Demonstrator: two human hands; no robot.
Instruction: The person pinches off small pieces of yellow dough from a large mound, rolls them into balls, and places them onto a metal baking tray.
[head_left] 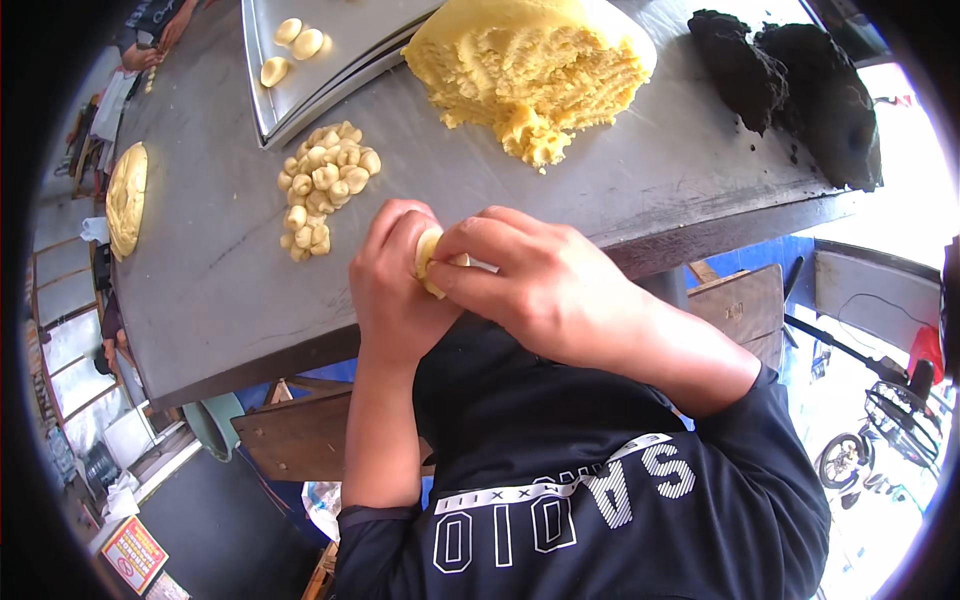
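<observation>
Over the near edge of the grey table, my left hand [400, 265] is closed around a small piece of pale yellow dough [428, 255]. My right hand [530, 280] pinches the same piece from the other side with thumb and fingers. Part of the dough is covered by my fingers. Just beyond my left hand lies a heap of small tan dough balls [325, 175]. A large mound of crumbly yellow dough or filling [520, 70] rests farther off, in front of my right hand.
A metal tray [345, 85] at the back holds three pale dough rounds [307, 43]. Black dough-like lumps [820, 100] sit at the far right. A flat yellow slab [128, 200] lies at the left edge. Another person's hand [145, 57] shows at far left.
</observation>
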